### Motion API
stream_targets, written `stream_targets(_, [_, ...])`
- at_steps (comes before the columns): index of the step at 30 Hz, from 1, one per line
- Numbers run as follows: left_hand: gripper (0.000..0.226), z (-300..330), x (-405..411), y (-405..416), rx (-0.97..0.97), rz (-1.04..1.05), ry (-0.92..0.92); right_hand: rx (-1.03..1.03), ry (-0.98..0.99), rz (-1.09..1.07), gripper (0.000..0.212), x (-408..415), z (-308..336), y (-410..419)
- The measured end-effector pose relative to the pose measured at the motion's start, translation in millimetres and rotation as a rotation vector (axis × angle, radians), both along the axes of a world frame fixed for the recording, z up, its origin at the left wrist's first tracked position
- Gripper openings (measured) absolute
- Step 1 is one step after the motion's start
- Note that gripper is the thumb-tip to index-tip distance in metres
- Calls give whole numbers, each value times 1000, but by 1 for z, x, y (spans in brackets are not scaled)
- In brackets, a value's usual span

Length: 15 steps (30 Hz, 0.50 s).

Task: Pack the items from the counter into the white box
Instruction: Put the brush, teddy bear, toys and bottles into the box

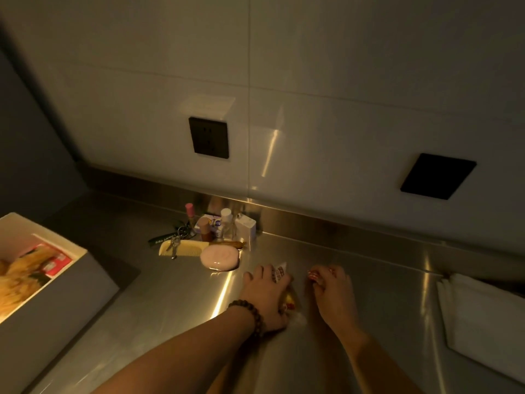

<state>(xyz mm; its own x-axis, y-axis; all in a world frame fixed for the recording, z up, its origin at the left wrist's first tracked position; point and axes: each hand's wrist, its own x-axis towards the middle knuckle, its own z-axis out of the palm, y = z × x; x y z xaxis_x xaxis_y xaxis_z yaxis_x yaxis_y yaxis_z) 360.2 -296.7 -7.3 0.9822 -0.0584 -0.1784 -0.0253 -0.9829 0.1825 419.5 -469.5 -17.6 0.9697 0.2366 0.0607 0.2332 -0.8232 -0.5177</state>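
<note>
Two hands at the near centre of the steel desk (pixel 355 280); one white box (pixel 71 282) at left.

Left hand (pixel 265 294), one bead bracelet (pixel 250 314) on its wrist, has its grip clamped on one clear snack packet (pixel 281 275). Right hand (pixel 331 285) rests beside it, fingers curled; contents cannot be told. Far centre: one comb (pixel 184 248), one pink soap (pixel 220 258), one key bunch (pixel 181 231), one clear bottle (pixel 227 224). One folded white towel (pixel 483 317) at right.

Bare steel bench (pixel 176 297) lies open toward the white box (pixel 93 280); toiletries cluster (pixel 218 237) crowds the back wall.
</note>
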Motion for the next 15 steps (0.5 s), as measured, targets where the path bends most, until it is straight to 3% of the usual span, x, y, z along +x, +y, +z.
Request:
stream_targets(8, [74, 40, -57, 38, -175, 182, -178, 171, -1, 106, 27, -42, 46, 29])
stream_targets(15, [80, 140, -89, 128, -103, 320, -469, 283, -66, 299, 36, -70, 104, 117])
